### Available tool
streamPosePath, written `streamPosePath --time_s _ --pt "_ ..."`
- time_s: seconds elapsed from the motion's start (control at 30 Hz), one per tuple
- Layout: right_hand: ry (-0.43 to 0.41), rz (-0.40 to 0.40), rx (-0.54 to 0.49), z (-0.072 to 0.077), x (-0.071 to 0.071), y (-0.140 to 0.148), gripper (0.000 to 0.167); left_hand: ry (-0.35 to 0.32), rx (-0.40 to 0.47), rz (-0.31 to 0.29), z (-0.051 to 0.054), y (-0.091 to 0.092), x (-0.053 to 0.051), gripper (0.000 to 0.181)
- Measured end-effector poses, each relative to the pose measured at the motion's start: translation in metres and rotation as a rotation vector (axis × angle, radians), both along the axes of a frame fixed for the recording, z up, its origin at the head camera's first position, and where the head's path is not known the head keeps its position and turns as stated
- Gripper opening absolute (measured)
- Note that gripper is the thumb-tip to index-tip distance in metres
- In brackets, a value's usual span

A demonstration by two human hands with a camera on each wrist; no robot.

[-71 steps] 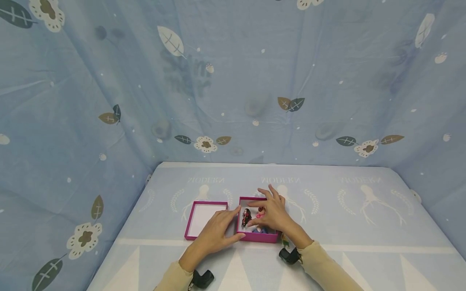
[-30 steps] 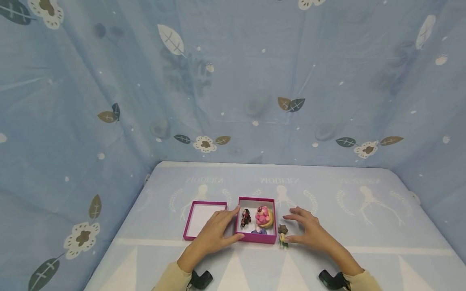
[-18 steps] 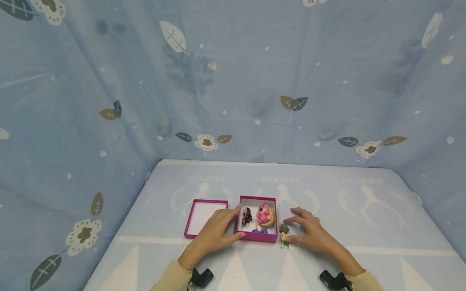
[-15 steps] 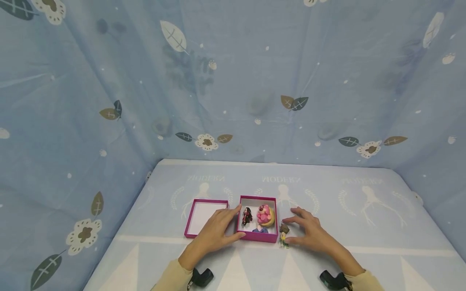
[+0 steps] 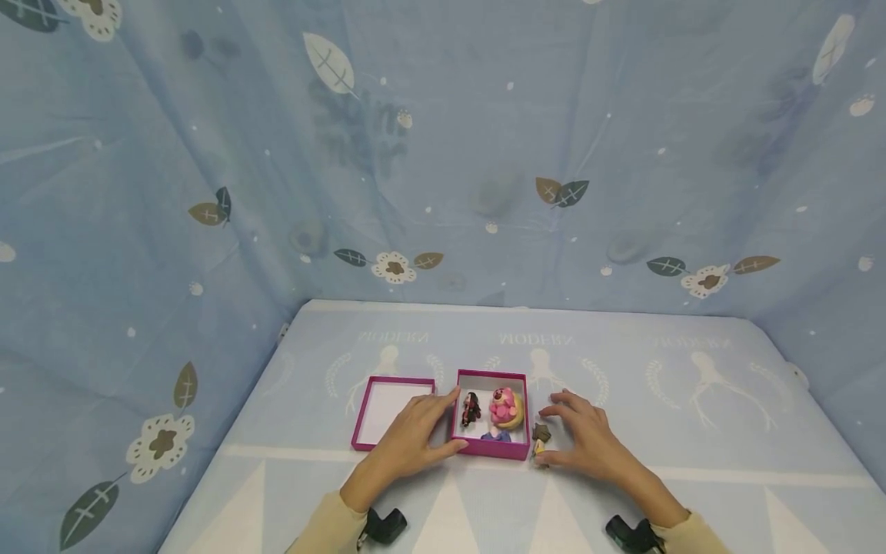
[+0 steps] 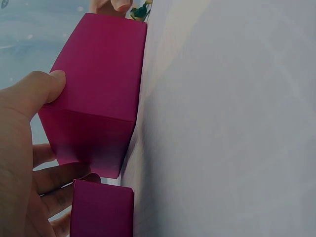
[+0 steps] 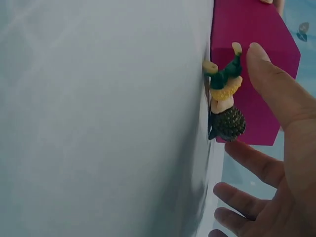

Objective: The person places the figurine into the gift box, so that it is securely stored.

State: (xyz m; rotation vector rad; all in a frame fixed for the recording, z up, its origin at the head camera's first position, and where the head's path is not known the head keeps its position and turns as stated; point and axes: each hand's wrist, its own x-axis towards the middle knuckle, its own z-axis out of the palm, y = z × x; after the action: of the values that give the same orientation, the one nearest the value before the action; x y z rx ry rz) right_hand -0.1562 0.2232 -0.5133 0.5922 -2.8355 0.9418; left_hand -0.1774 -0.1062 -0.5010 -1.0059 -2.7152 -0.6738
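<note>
My left hand holds the left end of a magenta box, thumb on its front wall and fingers along its left side. Inside the box lie a dark-haired figurine in red and black, a pink bear figurine on a yellow crescent and a figurine with blue. Just right of the box, a small figurine with a dark spiky head, yellow waist and green legs lies on the table. My right hand reaches around it with thumb and fingers spread; whether the thumb touches it I cannot tell.
A shallow magenta-rimmed lid with a white inside lies left of the box, partly behind my left hand. Everything rests on a pale blue patterned table. A blue printed curtain hangs behind and on both sides.
My right hand has left the box, showing the pink bear figurine inside, and moved right to the spiky-headed figurine. Lately its thumb has shifted slightly over that figurine. My left hand stays on the box.
</note>
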Motion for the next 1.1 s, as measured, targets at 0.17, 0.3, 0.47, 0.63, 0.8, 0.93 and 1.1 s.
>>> streamPosePath --time_s 0.17,0.3,0.47,0.63,0.8,0.93,1.1 --pt "-0.027 0.007 0.006 0.001 0.001 -0.004 0.055 -0.004 0.010 -0.003 0.001 0.000 0.000 0.082" --pt "-0.036 0.014 0.018 0.000 0.002 -0.005 0.068 -0.009 0.004 -0.002 0.001 0.000 0.000 0.082" --pt "-0.046 0.024 0.035 0.000 0.004 -0.001 0.067 -0.006 -0.001 -0.001 0.000 0.000 0.000 0.082" --pt "-0.114 0.091 0.000 0.001 0.004 0.009 0.061 -0.002 0.004 -0.003 -0.001 0.000 0.000 0.082" --pt "-0.144 0.156 -0.041 0.000 -0.001 0.018 0.065 0.005 0.000 0.005 -0.002 0.000 0.000 0.082" --pt "-0.146 0.176 -0.033 -0.001 -0.004 0.020 0.067 0.016 0.002 0.003 -0.002 0.000 0.000 0.082" --pt "-0.139 0.195 -0.027 0.000 -0.005 0.021 0.066 0.015 -0.005 0.002 -0.002 0.000 0.000 0.082"
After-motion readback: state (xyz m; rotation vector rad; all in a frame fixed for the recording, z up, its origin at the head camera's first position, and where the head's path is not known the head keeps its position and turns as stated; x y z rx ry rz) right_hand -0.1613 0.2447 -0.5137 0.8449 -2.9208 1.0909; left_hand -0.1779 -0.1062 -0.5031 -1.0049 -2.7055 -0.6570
